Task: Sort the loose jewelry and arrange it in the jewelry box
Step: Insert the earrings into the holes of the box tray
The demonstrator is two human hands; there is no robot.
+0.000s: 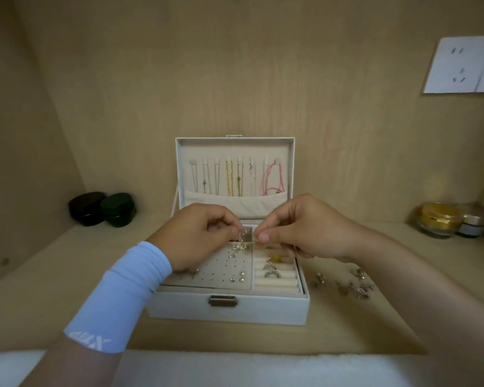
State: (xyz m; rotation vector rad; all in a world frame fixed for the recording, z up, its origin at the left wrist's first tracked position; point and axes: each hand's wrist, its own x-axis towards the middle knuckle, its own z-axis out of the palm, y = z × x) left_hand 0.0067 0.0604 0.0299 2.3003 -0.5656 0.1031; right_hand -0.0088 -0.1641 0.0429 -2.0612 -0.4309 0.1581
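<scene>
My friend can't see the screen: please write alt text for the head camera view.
A person's left hand and right hand pinch a tiny item above an open white jewelry box on a wooden shelf. Necklaces hang in its lid, rings sit in its tray, loose jewelry lies to its right.

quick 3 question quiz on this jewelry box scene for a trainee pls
1. True or false: the white rectangular jewelry box has its lid shut.
2. Where does the loose metal jewelry lie? A: left of the box; B: right of the box; C: in the lid pocket.
3. Fill in: the left hand and right hand pinch a tiny item between them, above the ____.
Key: 1 false; 2 B; 3 box.
</scene>
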